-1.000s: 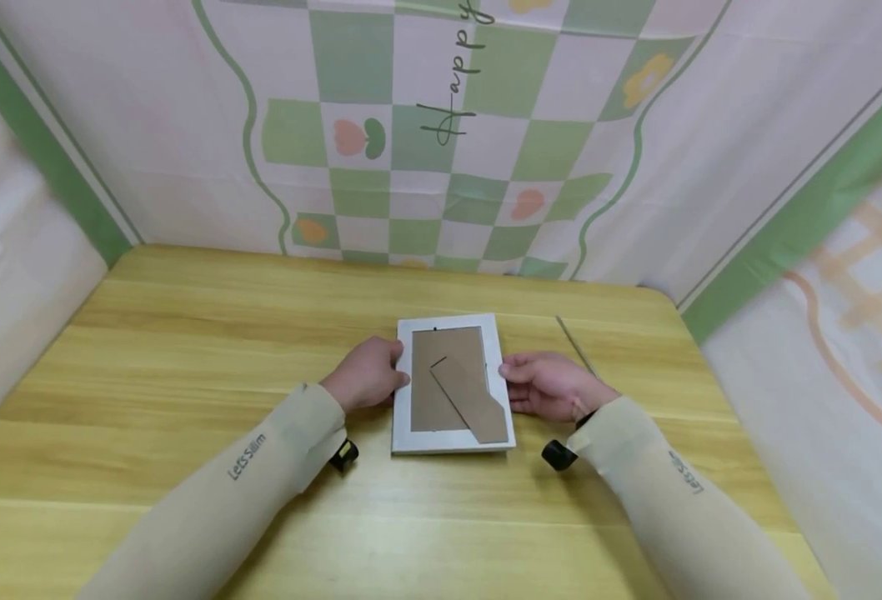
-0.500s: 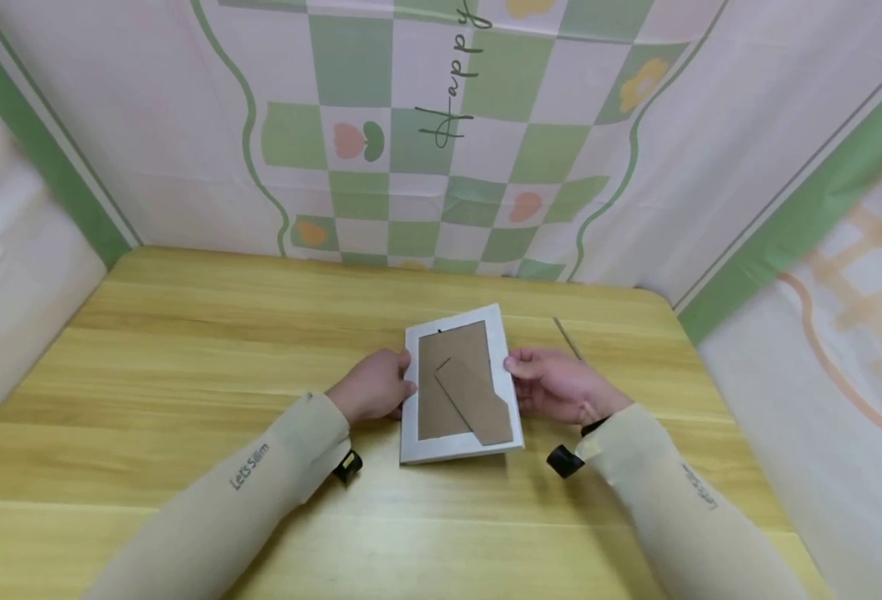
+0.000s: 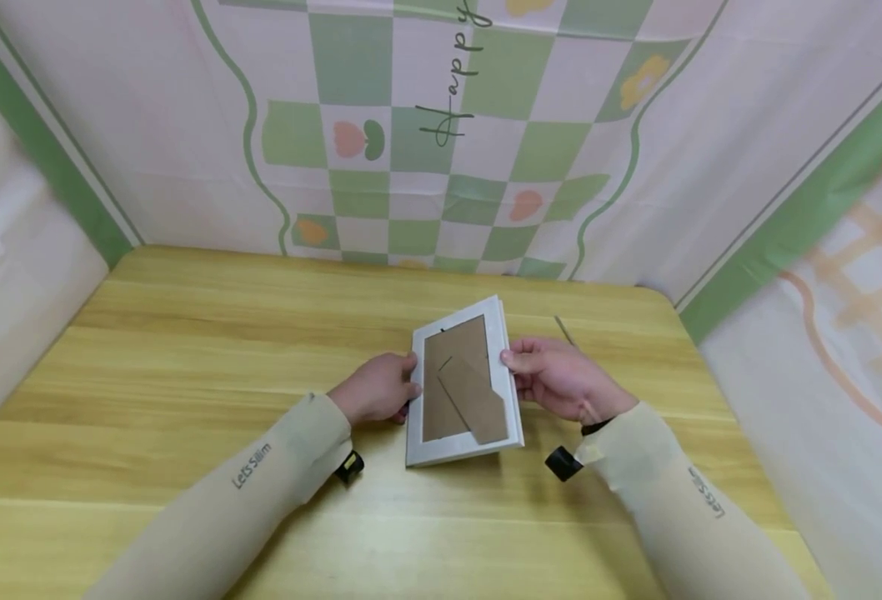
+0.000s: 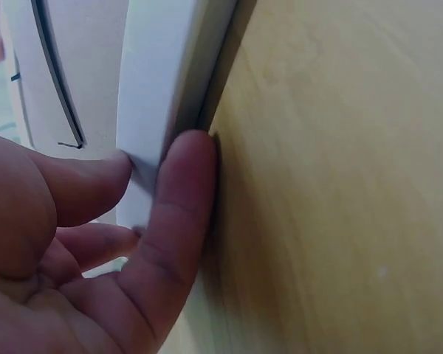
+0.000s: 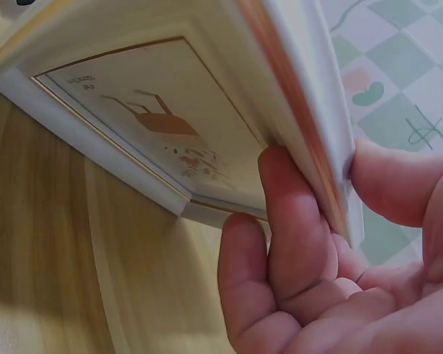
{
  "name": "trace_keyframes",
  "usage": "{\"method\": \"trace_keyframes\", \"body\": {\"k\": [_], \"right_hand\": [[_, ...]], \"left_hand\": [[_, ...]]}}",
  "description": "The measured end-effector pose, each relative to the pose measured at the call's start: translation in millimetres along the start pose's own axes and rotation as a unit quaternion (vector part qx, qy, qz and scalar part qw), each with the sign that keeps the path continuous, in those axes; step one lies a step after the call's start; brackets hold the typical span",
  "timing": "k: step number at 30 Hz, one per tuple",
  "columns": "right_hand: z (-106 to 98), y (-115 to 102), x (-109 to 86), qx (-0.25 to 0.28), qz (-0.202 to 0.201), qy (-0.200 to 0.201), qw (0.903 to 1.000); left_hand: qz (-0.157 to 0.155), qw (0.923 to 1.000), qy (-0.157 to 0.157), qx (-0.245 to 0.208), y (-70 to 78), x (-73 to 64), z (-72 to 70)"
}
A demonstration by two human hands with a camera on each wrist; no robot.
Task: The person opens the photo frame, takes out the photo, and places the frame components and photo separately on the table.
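Both hands hold a white picture frame [image 3: 417, 417] by its sides, its brown backing board [image 3: 471, 346] and easel leg [image 3: 478, 404] toward the head camera. It is tilted, its right side raised off the table. My left hand [image 3: 375, 388] pinches the left edge; in the left wrist view the thumb lies on the back and a finger [image 4: 184, 192] reaches along the edge near the tabletop. My right hand [image 3: 564, 379] grips the right edge, thumb on the back, fingers [image 5: 292, 214] under the front. A picture [image 5: 166, 125] with a brown drawing shows on the front in the right wrist view.
A thin grey stick [image 3: 564, 330] lies on the wooden table [image 3: 223, 333] beyond my right hand, partly hidden by it. A green and white checked cloth [image 3: 418, 192] hangs behind the table's far edge, with pale cloths at both sides.
The picture frame has shifted slightly right and its right side has risen, tilting it up from nearly flat. Both hands have moved along with it, keeping their grip on its edges.
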State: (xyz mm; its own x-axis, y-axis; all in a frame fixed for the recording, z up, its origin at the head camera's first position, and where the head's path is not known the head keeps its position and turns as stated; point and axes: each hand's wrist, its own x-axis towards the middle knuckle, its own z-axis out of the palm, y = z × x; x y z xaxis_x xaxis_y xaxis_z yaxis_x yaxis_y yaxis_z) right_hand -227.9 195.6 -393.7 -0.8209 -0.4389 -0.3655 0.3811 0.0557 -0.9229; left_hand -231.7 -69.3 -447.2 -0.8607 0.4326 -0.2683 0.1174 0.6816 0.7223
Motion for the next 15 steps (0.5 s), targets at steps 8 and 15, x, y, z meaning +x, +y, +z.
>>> {"method": "trace_keyframes", "body": {"k": [8, 15], "right_hand": [[5.9, -2.9, 1.2, -0.011, -0.005, 0.011, 0.9999], [14.5, -7.8, 1.3, -0.025, -0.019, 0.012, 0.9994]], "left_hand": [[0.014, 0.9903, 0.054, 0.127, 18.9, -6.1, -4.7], [0.024, 0.9973, 0.068, -0.016, 45.1, -24.3, -5.7]]}}
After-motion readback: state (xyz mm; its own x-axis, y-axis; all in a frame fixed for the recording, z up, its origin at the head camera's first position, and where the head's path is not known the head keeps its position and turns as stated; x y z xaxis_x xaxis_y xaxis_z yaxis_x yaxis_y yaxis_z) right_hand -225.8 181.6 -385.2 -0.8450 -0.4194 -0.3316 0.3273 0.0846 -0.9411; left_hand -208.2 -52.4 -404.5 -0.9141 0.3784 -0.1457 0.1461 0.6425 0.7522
